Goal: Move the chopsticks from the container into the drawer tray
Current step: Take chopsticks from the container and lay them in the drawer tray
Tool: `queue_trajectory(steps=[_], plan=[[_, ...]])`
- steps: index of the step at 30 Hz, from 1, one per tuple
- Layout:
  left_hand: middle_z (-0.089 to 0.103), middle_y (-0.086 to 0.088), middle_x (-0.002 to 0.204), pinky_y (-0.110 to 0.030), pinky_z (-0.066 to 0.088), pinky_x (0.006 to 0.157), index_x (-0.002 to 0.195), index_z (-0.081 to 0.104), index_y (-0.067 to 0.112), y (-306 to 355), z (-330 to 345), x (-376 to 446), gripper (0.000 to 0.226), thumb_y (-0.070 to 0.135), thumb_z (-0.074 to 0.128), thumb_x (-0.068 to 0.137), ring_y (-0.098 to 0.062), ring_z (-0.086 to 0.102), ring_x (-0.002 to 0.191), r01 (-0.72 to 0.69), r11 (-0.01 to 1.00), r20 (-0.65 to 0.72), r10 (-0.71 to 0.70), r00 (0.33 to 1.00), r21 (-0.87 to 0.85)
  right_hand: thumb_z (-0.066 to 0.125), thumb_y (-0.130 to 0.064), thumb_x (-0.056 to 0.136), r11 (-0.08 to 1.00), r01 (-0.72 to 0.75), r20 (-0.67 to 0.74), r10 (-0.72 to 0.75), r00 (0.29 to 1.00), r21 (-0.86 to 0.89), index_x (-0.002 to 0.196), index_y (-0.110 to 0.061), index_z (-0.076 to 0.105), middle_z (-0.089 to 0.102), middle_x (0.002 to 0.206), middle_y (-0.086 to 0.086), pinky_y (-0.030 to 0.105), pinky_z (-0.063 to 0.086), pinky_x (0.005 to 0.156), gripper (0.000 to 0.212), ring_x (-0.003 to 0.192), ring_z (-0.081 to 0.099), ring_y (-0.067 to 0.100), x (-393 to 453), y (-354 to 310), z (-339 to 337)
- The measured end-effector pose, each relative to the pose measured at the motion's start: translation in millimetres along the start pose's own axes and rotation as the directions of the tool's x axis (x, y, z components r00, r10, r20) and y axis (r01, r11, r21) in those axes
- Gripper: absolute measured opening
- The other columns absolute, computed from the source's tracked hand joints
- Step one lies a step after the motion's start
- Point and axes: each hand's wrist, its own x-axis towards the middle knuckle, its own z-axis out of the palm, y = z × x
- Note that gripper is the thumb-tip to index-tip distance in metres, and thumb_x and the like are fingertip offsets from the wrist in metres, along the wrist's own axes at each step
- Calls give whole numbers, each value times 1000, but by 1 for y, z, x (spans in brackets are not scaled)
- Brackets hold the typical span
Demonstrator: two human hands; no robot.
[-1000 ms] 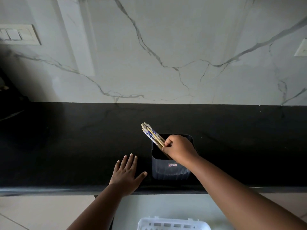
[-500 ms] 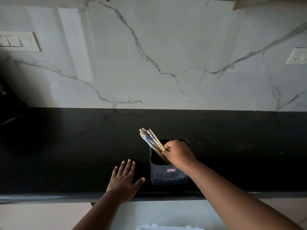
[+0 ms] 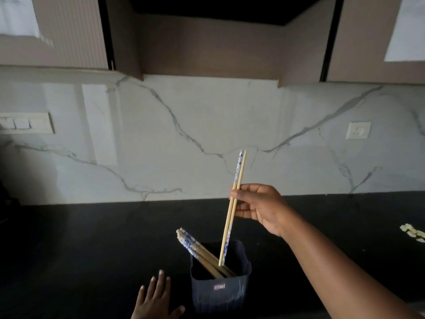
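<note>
A pair of chopsticks is hanging nearly upright in the air, its lower tips just above the mouth of the dark container, its patterned upper ends reaching up against the marble wall. The right hand is pinching this pair about midway along, thumb on the near side and fingers curled behind. The remaining chopsticks are leaning together toward the container's left rear corner, their blue-and-white tops sticking out over the rim. The left hand is lying spread and flat on the dark tabletop just left of the container, not touching it as far as the dim view allows one to tell. To do this step well, the pair is best lifted straight up until the tips are fully clear of the rim, so they are not catching the leaning bundle or tipping the light container; moving the left hand against the container wall would be steadying it. The two sticks are looking parallel and pressed together, so a firm pinch near the middle should be keeping them from scissoring apart during the carry. The drawer tray is lying outside this view, presumably below the tabletop edge, so the carry is calling for a swing down and toward the body, with the sticks turned level before being laid in. Some pale scraps are sitting at the far right, well apart from the work.
</note>
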Motion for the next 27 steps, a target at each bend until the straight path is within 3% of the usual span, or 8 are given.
queue_trajectory(steps=[2, 4, 6, 8, 12, 15, 22, 27], plan=[[-4, 3, 164, -39, 2, 118, 130, 44, 18, 2, -29, 7, 91, 68, 51, 54, -18, 3, 150, -91, 995, -130, 85, 988, -33, 70, -8, 85, 999, -22, 33, 20, 999, 44, 105, 3, 69, 74, 91, 17, 38, 60, 74, 23, 83, 72, 28, -2, -7, -1], [0, 0, 164, -37, -5, 117, 145, 34, 19, 18, -91, 9, 88, 62, 48, 69, -17, -8, 150, -64, 997, -339, 44, 940, -49, 71, -8, 84, 996, -52, 54, 49, 997, 73, 106, 4, 68, 74, 90, 16, 37, 60, 74, 25, 81, 72, 27, -4, -12, 0], [14, -7, 162, -42, 2, 118, 150, 27, 19, 36, -136, 18, 74, 59, 38, 88, -23, 1, 150, -113, 994, -517, 104, 849, 15, 71, -8, 84, 992, -84, 68, 78, 995, 97, 107, 5, 67, 73, 89, 15, 35, 60, 70, 27, 78, 71, 25, -4, -12, 3], [25, -8, 157, -45, 13, 117, 151, 26, 23, 52, -173, 22, 66, 56, 33, 95, -24, 17, 147, -290, 950, -590, 299, 750, 114, 71, -8, 84, 987, -110, 71, 102, 992, 119, 107, 6, 66, 72, 88, 15, 33, 60, 66, 27, 76, 71, 24, -4, -10, 6], [42, -6, 148, -40, 31, 113, 140, 44, 29, 77, -215, 24, 48, 43, 52, 96, -23, 41, 137, -570, 748, -606, 638, 475, 340, 72, -9, 83, 981, -134, 75, 124, 989, 143, 109, 8, 65, 72, 89, 18, 31, 59, 62, 31, 75, 72, 25, -3, -4, 12], [56, -1, 140, -40, 39, 108, 128, 61, 29, 80, -219, 24, 31, 31, 57, 97, -23, 48, 133, -632, 619, -535, 766, 356, 467, 72, -9, 83, 982, -134, 80, 124, 989, 136, 107, 7, 66, 73, 88, 18, 30, 59, 61, 29, 73, 72, 26, -3, -1, 15], [66, 9, 126, -38, 43, 105, 115, 71, 27, 78, -225, 27, 23, 23, 64, 94, -19, 56, 125, -656, 500, -478, 847, 233, 565, 72, -11, 84, 984, -144, 63, 138, 988, 103, 105, 4, 68, 74, 98, 21, 31, 59, 64, 26, 81, 73, 27, -4, 6, 19], [71, 7, 116, -29, 46, 99, 108, 74, 19, 85, -254, 23, 21, 17, 58, 93, -11, 65, 111, -737, 566, -611, 746, 267, 369, 71, -10, 83, 973, -174, 49, 168, 985, 151, 100, 5, 68, 74, 87, 17, 30, 60, 59, 23, 71, 72, 23, -4, 1, 13]])
